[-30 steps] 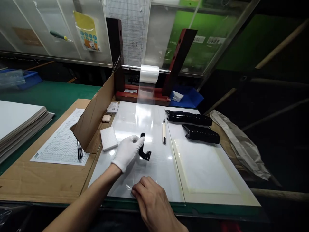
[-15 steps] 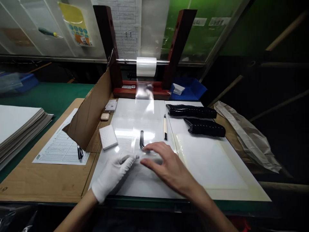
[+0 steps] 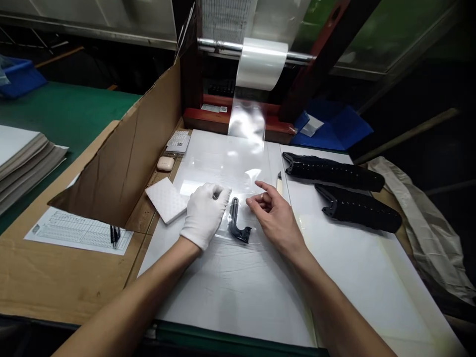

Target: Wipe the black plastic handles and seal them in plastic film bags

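On the white work surface (image 3: 223, 292) lies a dark hooked part (image 3: 235, 223) with a slotted stem, upon or inside clear plastic film (image 3: 247, 116) that runs down from a roll (image 3: 262, 64). My left hand (image 3: 204, 213), in a white glove, is just left of the part; its thumb and fingers are pinched at the film's edge. Bare, my right hand (image 3: 277, 215) hovers to the part's right, thumb and index finger apart. Whether its other curled fingers touch the film is unclear. A utility knife (image 3: 279, 183) is partly hidden behind this hand.
Two ribbed black parts (image 3: 334, 171) lie on the right, near a blue bin (image 3: 334, 124). A white foam pad (image 3: 166, 201) and a pale pink case (image 3: 165, 163) sit at left, beside an upright cardboard sheet (image 3: 122, 148). Pens (image 3: 115, 236) rest on a printed form (image 3: 80, 228).
My view has come closer and tilted. Both hands are now farther up the film, on either side of the dark part, whose hooked end has come into sight. My right hand has drawn away from my left.
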`<act>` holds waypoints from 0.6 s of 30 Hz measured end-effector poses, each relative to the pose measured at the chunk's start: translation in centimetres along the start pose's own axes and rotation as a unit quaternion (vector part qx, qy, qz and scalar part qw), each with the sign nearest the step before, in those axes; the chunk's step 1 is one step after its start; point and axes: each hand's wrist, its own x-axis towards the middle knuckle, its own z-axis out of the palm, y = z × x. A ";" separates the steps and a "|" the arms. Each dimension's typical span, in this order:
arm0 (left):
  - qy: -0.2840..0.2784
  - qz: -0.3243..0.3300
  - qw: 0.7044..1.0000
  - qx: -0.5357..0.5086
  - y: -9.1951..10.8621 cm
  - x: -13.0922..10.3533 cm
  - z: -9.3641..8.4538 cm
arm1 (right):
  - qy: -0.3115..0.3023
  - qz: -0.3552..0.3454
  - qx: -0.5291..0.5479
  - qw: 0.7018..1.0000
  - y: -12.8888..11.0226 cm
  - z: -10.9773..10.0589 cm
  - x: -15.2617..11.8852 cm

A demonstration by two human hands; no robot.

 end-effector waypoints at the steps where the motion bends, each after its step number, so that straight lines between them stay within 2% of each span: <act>1: 0.005 -0.001 1.000 0.008 0.0 0.3 0.1 | 0.001 -0.001 0.003 1.000 0.2 0.1 0.1; 6: 0.015 0.020 0.996 0.081 -0.4 1.1 0.6 | 0.015 -0.022 -0.007 1.000 0.0 0.2 0.2; 11: 0.030 0.075 0.971 0.226 -0.9 1.8 1.3 | 0.045 -0.077 -0.126 0.988 -0.1 0.6 0.5; 14: 0.040 0.119 0.946 0.297 -0.7 1.0 1.4 | 0.059 -0.119 -0.182 0.974 0.3 0.7 0.3; 18: 0.007 0.200 0.917 0.346 -0.9 -1.2 0.5 | 0.022 -0.177 -0.194 0.965 0.5 0.0 -1.8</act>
